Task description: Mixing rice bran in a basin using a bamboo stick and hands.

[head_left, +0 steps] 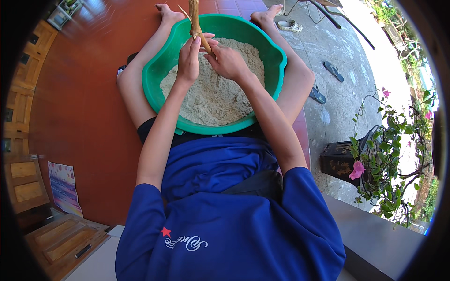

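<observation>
A green plastic basin rests between my spread legs. It holds a broad heap of pale, coarse, powdery material, whose kind I cannot make out. Over the basin's far side I hold a light-brown woody stick, knobbed and slightly bent, with a thin side shoot. My left hand is closed on the stick from the left, thumb along it. From the right, my right hand grips its lower end, just above the heap. The stick's upper end runs out of the picture.
Red floor lies on the left, with wooden doors and a poster beyond. To the right, grey paving holds dark flip-flops, a pale clog and a dark pot with a pink-flowered plant.
</observation>
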Demonstrator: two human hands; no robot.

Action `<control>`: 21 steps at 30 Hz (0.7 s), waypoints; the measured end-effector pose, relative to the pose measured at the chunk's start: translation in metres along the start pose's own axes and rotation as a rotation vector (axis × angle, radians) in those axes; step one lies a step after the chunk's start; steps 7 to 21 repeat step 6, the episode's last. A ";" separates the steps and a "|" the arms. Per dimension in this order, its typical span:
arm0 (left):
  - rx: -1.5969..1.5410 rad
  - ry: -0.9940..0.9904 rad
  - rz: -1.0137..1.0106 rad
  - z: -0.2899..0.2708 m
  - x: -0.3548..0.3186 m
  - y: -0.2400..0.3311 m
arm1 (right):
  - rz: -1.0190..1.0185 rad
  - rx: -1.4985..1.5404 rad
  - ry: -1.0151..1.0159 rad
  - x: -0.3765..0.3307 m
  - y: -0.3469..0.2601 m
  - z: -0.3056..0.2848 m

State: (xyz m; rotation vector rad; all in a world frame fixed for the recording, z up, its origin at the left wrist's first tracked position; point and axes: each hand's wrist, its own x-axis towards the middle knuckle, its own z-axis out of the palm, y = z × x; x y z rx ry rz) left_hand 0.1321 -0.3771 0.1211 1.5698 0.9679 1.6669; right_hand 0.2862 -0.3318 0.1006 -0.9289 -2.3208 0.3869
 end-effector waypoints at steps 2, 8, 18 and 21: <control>0.030 -0.003 0.012 0.002 0.000 0.001 | 0.020 -0.020 -0.015 0.000 0.002 0.000; -0.013 -0.011 -0.013 -0.002 0.001 0.000 | 0.028 -0.044 -0.127 0.002 0.000 -0.002; -0.013 -0.011 -0.013 -0.002 0.001 0.000 | 0.028 -0.044 -0.127 0.002 0.000 -0.002; -0.013 -0.011 -0.013 -0.002 0.001 0.000 | 0.028 -0.044 -0.127 0.002 0.000 -0.002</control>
